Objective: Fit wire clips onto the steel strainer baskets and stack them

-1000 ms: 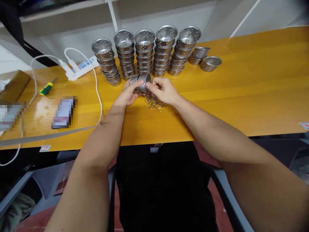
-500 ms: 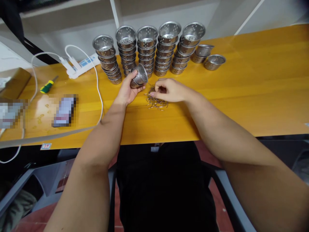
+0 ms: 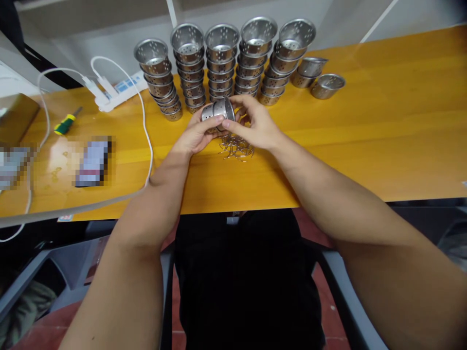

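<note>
My left hand (image 3: 196, 137) grips a small perforated steel cup (image 3: 219, 111) held on its side just above the yellow table (image 3: 365, 121). My right hand (image 3: 253, 124) is closed against the cup's right side, fingers pinched at its rim; whether it holds a wire piece I cannot make out. A loose pile of thin wire hooks (image 3: 236, 148) lies on the table right under both hands. Behind them stand several stacks of the same steel cups (image 3: 221, 63), rims facing me.
Two single cups (image 3: 320, 80) sit right of the stacks. At left lie a white power strip (image 3: 115, 91) with a white cable (image 3: 148, 141), a green-yellow screwdriver (image 3: 65, 124), a blurred phone (image 3: 92, 160) and a cardboard box (image 3: 16, 116).
My right hand rose from the wire pile and came back to the cup. My left hand turned the cup and brought it toward the middle. The view shifted slightly down.
</note>
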Available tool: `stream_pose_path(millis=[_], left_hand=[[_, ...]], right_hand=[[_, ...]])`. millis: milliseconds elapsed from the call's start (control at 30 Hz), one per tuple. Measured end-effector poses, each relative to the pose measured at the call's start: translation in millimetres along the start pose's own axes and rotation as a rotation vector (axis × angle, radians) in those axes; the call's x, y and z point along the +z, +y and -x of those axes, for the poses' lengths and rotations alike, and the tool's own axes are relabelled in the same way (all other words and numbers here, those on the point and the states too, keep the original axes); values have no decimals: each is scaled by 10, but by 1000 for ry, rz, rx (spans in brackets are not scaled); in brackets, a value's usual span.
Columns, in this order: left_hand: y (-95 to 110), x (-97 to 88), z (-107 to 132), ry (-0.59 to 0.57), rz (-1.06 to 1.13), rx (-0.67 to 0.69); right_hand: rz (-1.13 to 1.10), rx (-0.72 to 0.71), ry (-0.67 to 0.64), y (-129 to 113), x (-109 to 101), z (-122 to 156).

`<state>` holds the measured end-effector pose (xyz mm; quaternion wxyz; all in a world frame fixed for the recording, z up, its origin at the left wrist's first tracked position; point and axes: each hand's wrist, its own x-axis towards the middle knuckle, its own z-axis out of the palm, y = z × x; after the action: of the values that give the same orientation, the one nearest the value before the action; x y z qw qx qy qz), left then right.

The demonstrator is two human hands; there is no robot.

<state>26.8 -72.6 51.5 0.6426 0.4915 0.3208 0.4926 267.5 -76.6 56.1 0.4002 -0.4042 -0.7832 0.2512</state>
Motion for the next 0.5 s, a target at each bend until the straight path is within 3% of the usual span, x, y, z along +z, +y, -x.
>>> stream_pose_path(millis=[100,233,367,500], left_hand=[[-32,-16,-43,10,6,34],[-34,-43,-128,87,-8,-5],[15,-44,-134,128,6,-38],[67,-23,-94,139,37,-75]], right_hand=[[84,38,29,-152,-97,2],[287,86,79,-262,-502,-23],[440,199,-116,-166,-1021,-13],[559,458,-236,49,-1398,47]])
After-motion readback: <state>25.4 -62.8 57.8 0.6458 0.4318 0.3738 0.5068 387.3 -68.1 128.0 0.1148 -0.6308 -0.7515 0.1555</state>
